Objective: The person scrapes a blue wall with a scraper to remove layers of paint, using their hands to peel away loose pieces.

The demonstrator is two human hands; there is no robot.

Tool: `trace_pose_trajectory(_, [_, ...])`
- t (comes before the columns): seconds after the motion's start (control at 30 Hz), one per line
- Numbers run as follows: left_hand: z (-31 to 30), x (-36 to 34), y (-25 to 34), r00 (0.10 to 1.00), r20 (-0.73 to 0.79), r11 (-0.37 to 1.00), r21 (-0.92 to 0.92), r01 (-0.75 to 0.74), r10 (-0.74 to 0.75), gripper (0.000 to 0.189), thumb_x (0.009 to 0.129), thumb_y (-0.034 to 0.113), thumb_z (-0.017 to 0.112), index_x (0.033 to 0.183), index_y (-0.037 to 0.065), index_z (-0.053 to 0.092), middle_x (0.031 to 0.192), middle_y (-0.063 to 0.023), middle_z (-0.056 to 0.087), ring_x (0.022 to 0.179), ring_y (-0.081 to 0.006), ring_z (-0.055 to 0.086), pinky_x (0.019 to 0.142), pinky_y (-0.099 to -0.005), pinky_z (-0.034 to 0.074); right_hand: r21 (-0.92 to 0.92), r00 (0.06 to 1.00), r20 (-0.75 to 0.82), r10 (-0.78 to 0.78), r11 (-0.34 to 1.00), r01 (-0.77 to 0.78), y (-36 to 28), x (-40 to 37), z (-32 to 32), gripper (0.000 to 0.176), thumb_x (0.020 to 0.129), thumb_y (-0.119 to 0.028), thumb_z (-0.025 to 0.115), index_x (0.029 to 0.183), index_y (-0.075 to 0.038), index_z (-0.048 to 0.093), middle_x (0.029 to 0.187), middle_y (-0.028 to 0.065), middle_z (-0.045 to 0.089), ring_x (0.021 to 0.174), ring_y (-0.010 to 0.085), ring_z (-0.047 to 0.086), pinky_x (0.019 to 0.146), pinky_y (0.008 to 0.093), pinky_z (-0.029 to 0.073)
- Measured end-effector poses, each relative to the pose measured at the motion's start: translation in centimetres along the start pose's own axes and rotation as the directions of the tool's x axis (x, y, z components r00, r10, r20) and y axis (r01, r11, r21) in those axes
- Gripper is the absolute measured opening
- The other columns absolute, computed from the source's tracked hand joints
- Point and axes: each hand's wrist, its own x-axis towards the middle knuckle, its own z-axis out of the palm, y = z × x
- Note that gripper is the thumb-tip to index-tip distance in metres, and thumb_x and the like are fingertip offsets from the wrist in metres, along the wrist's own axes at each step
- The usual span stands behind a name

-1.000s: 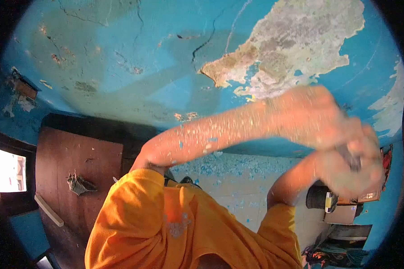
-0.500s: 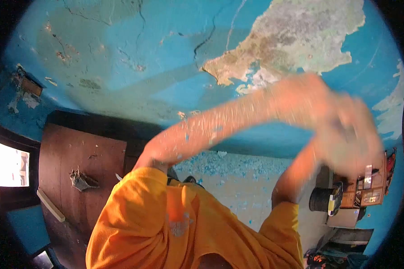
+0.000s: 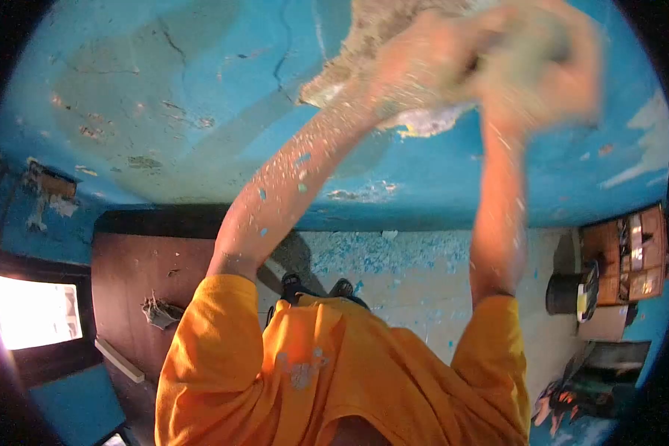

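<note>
Both arms reach up against a blue wall (image 3: 223, 89) with peeling paint. My left hand (image 3: 435, 56) is blurred, close beside the other hand, in front of a bare plaster patch (image 3: 372, 37). My right hand (image 3: 550, 74) is smeared by motion at the upper right. A greyish shape shows between the two hands, but what it is cannot be made out. Paint flakes and dust cover the left forearm. The fingers of both hands are too blurred to read.
A brown board (image 3: 134, 275) with a crumpled cloth-like thing (image 3: 160, 312) lies at the left near a bright window (image 3: 37, 312). Blue flakes litter the floor (image 3: 401, 297). A black bucket (image 3: 563, 294) stands by a wooden cabinet (image 3: 602, 256) at the right.
Both hands have moved up in the view, and the right forearm is now more upright. The view has shifted, showing the feet and more floor.
</note>
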Motion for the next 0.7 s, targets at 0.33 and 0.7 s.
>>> trace_pose_trajectory(0.33, [-0.2,-1.2,1.4,0.994,0.061,0.996,-0.014,-0.092,0.093,0.044,0.074,0.034,0.071,0.108,0.014,0.052,0.068,-0.0117,0.061,0.062,-0.0336,0.062,0.055,-0.0425,0.051,0.524,0.991,-0.134,-0.028,0.847,0.095,-4.2,0.5,-1.3,0.008,0.085,-0.002,0.052,0.083,0.005,0.052,0.063,0.014,0.059,0.046,0.0137,0.053,0.045,0.0251,0.047])
trace_pose_trajectory(0.7, [-1.2,-5.5,-0.4,0.991,0.133,0.987,0.161,0.012,-0.033,0.049,0.075,0.033,0.068,0.116,0.014,0.05,0.074,-0.013,0.064,0.066,-0.0347,0.064,0.057,-0.044,0.052,0.07,0.987,-0.027,0.158,0.985,-0.155,-6.8,-2.4,0.7,0.005,0.083,-0.001,0.056,0.084,0.0,0.051,0.063,0.0099,0.059,0.056,0.0153,0.056,0.053,0.0274,0.048])
